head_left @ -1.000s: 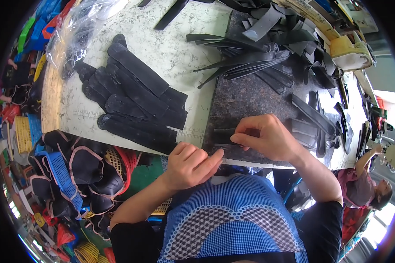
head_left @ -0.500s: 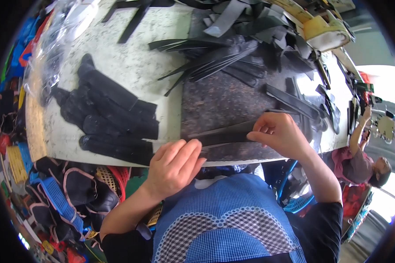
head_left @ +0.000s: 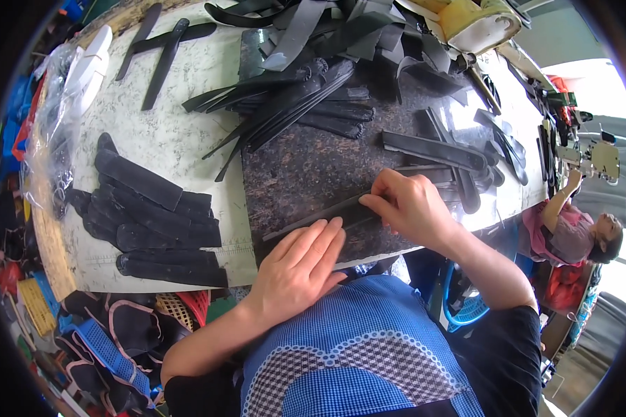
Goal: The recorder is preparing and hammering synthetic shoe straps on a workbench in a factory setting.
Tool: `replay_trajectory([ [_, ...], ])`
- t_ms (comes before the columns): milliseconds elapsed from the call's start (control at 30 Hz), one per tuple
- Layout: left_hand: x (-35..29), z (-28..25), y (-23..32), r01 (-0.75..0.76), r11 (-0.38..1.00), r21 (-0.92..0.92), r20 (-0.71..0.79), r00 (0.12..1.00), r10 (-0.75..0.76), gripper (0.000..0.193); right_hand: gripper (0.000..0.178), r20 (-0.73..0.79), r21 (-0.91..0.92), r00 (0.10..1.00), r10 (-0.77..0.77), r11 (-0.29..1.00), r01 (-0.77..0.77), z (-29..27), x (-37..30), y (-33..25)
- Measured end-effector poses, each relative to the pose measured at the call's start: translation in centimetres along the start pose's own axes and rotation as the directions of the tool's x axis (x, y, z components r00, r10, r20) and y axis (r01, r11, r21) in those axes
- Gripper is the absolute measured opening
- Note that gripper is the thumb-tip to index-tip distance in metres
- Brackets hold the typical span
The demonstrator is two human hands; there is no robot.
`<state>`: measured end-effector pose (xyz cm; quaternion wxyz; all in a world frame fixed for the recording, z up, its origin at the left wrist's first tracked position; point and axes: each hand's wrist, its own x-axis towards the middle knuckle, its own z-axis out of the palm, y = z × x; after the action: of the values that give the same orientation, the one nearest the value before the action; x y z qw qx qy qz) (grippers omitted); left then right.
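Note:
A long black strip [head_left: 316,215], leather-like, lies slantwise on the dark speckled slab [head_left: 313,167] near the table's front edge. My left hand [head_left: 295,267] rests flat over its near side, fingers stretched out and covering part of it. At the strip's right end, my right hand [head_left: 414,212] pinches the edge between thumb and fingers. What lies under my left palm is hidden. Left of the slab, several overlapping black strips [head_left: 153,215] with rounded ends are on the white tabletop [head_left: 219,132].
Black strips in a bundle [head_left: 292,104] and grey-black offcuts [head_left: 368,31] cover the slab's far part. More strips [head_left: 438,153] lie to the right. A blue basket [head_left: 466,313] stands below the table edge. A person [head_left: 570,226] works at the far right.
My view has shifted, so the table things appear farther left. My left hand has flattened, its fingers straighter over the strip. My right hand still pinches the strip's right end.

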<state>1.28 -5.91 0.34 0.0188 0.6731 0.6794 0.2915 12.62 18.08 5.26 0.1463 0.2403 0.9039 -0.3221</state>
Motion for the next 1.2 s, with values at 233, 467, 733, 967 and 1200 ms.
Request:
replay_trajectory([
  [233, -1.1, 0.8, -0.3, 0.059, 0.997, 0.052, 0.085, 0.994, -0.064, 0.059, 0.018, 0.112, 0.392, 0.990, 0.083, 0.912, -0.121, -1.7, -0.9, 0.6],
  [467, -0.6, 1.3, 0.1, 0.070, 0.989, 0.133, 0.048, 0.996, -0.077, 0.064, 0.017, 0.095, 0.237, 0.984, 0.148, 0.957, -0.167, -0.8, -0.2, 0.3],
  [733, 5.0, 0.8, -2.0, -0.050, 0.999, 0.008, -0.004, 0.999, 0.050, 0.053, 0.018, -0.189, -0.267, 0.957, -0.222, 0.949, 0.167, 0.1, -1.6, 0.5],
  [967, 6.2, -5.1, -8.0, 0.158, 0.987, -0.009, -0.368, 0.918, -0.150, 0.012, 0.025, -0.535, -0.266, 0.842, 0.060, 0.935, -0.235, -10.7, -6.9, 7.5],
  [1200, 13.8, -4.5, -12.5, 0.152, 0.987, -0.060, -0.406, 0.899, -0.163, 0.011, 0.024, -0.609, -0.177, 0.760, -0.227, 0.973, 0.149, -12.7, 1.3, 2.4],
])
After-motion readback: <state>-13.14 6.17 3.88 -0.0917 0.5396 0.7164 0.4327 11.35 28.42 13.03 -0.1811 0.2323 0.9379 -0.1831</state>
